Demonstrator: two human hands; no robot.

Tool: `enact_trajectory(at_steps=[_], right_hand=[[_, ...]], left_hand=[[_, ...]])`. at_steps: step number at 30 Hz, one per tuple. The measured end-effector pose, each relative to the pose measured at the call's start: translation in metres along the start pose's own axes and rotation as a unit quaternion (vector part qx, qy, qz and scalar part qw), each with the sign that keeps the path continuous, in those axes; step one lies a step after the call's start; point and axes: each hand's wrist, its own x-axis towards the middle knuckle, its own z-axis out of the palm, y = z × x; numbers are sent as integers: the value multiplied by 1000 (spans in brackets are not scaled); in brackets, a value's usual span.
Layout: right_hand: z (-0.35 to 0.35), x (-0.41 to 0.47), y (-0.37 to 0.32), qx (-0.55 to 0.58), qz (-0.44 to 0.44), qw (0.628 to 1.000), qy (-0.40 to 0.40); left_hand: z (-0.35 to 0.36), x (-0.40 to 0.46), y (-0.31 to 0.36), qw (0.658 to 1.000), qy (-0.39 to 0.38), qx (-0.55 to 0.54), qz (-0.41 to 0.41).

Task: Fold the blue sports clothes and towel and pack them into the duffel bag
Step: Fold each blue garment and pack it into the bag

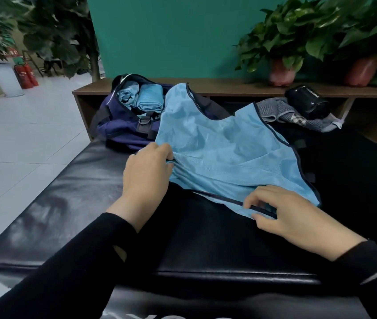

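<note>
Two hands work one light blue mesh vest, which lies spread over a black padded bench. The left hand grips the vest's left edge, fingers curled into the bunched fabric; the right hand pinches the dark-trimmed lower hem between thumb and fingertips. Between the two grips the hem hangs slack across the bench, and away from them the vest runs up to its shoulder straps, one of which lies over the navy duffel bag. That bag sits just beyond the left hand, open at the top, with two rolled blue pieces already inside it. Beyond the right hand, well apart from it, a grey patterned towel lies crumpled at the far end of the bench, with a black cylindrical pouch resting on it. Behind these runs a low wooden shelf carrying potted plants against a green wall.
</note>
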Motion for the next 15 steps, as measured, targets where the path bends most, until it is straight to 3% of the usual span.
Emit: enact_trajectory(at_steps=[2,5,6,8,10,15], right_hand=[[1,1,-1,-5,6,1000,-9],[4,3,-1,-22,5,1000,-2],[6,4,-1,-22,5,1000,8],[7,6,-5,-8,-1,999,32],[6,7,-10,12,-17,998,64],[-5,10,-14,-8,-15,992,121]], left_hand=[[-2,-3,11,999,-32,-28,21],[0,-17,15,958,-121,-134,222],[1,-22,15,941,-159,-124,273],[8,-28,13,934,-202,-73,287],[20,-32,16,949,-174,-51,257],[13,-27,22,980,1,-90,180]])
